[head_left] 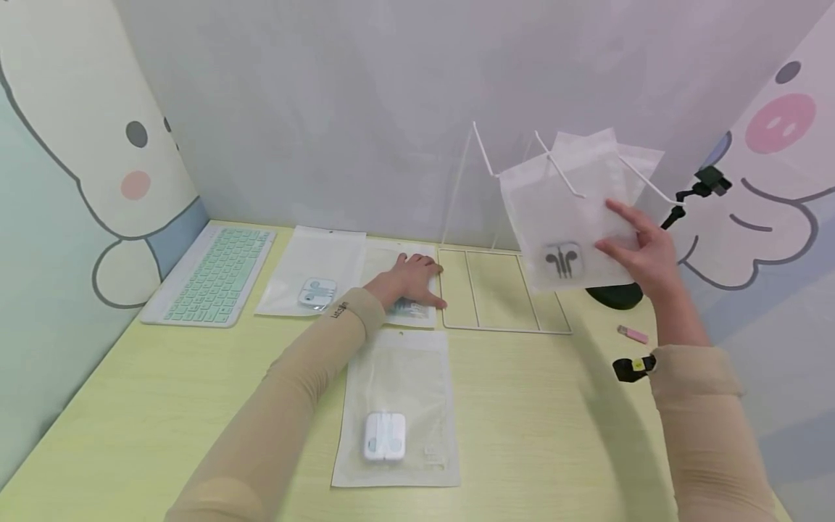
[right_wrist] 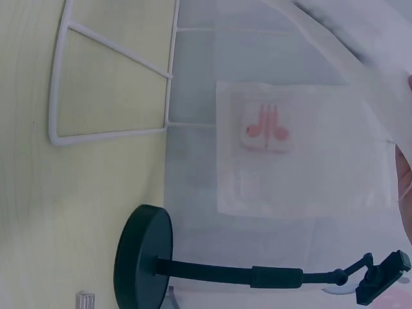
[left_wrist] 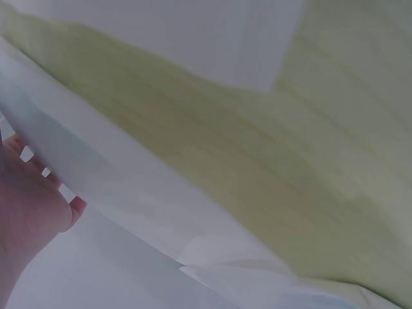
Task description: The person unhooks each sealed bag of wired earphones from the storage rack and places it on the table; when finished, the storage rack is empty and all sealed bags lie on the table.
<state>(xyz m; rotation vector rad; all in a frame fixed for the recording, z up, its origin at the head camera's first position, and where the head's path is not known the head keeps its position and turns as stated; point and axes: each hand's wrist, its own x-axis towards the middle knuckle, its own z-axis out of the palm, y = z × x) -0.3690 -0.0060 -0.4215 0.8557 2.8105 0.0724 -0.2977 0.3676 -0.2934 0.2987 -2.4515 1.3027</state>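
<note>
While touching one frosted pouch (head_left: 544,210) at the rack (right_wrist: 56,96) with the right hand (head_left: 642,250), thumb and index finger apart, cannot tell whether gripping it; behind, at least one rear pouch (head_left: 646,161). Resting the left hand (head_left: 407,279), fingers spread, on one flat pouch (head_left: 378,261). Left of that hand, one outer pouch (head_left: 322,254) and one keyboard (head_left: 215,275); below it, one front pouch (head_left: 417,384).

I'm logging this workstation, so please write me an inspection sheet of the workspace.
Surface: pale table.
Job's things: near pouch and keyboard-side pouch lie flat, each with an earphone case; middle pouch under the left hand; hanging pouches on the wire rack.
Clutter: keyboard at left; pink USB stick and dark stand at right.
Hands: left hand rests on middle pouch; right hand touches the frontmost hanging pouch.
Cables: nothing seen.
Surroundings: grey back wall, cartoon-printed side walls.
</note>
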